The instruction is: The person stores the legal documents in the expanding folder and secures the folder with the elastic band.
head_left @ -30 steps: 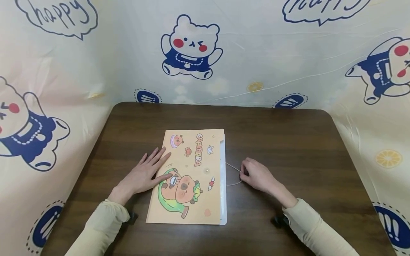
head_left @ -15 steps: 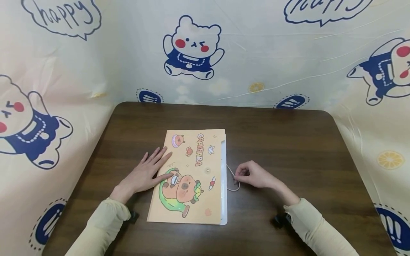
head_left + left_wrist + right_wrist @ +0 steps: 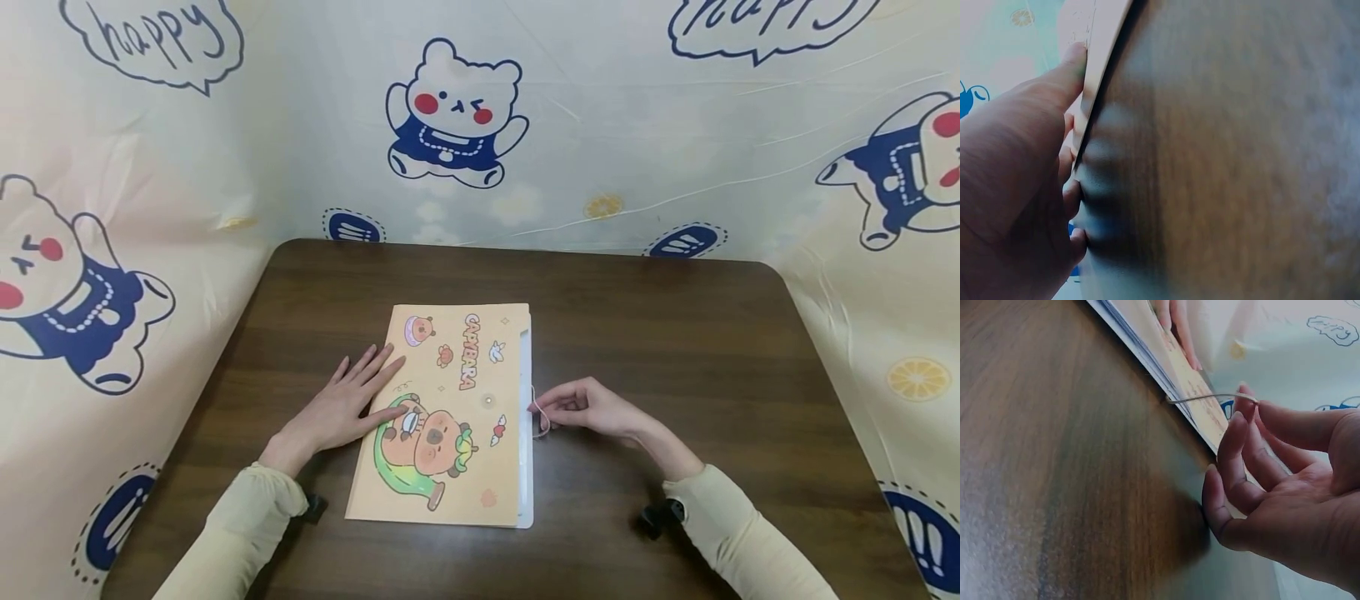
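A peach-coloured folder with capybara drawings lies on the table, its white inner layer showing along the right side. My left hand rests spread on the folder's left edge, thumb and fingers straight. At the opposite edge my right hand pinches a thin elastic cord between thumb and forefinger. In the right wrist view the cord runs from the folder's edge up to those fingertips, while the other fingers curl loosely. A small round button sits on the cover near the right edge.
The dark wooden table reaches to a patterned cloth backdrop at the back and on both sides. Black wrist devices are worn at both sleeves, close over the tabletop.
My right hand has moved left, bringing the cord from out beside the folder to right at its edge. The left hand stays on the folder.
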Demonstrator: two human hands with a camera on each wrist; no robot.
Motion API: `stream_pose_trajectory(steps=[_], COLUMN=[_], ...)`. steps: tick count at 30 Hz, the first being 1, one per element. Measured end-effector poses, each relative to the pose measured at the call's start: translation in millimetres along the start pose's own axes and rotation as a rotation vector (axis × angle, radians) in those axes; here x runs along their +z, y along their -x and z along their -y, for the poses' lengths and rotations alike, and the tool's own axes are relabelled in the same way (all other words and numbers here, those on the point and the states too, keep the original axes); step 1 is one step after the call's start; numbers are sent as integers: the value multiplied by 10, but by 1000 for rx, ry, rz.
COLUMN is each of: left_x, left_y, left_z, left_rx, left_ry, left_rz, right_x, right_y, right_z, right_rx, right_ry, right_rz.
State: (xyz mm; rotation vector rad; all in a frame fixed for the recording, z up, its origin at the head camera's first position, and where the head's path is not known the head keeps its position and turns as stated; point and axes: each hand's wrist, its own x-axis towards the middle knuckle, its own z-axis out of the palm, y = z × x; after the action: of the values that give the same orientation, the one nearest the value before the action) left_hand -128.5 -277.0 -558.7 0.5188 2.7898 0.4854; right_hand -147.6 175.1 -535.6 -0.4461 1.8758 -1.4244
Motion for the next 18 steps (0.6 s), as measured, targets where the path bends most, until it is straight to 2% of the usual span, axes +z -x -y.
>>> stream_pose_trajectory(steps=[4, 10, 18], left_x=[-5, -7, -4], left_y=[-4, -2, -9], left_z=[-7, -11, -4], left_rx=[-2, -4, -4], left_ry=[5, 10, 18], left_rz=[1, 1, 0], right_x=[41, 129, 284], right_y=[-36, -107, -143], right_z=[-14, 32, 76], right_rx=[-72, -190, -212], right_ry=[18, 155, 304], right_rz=[-66, -207, -366])
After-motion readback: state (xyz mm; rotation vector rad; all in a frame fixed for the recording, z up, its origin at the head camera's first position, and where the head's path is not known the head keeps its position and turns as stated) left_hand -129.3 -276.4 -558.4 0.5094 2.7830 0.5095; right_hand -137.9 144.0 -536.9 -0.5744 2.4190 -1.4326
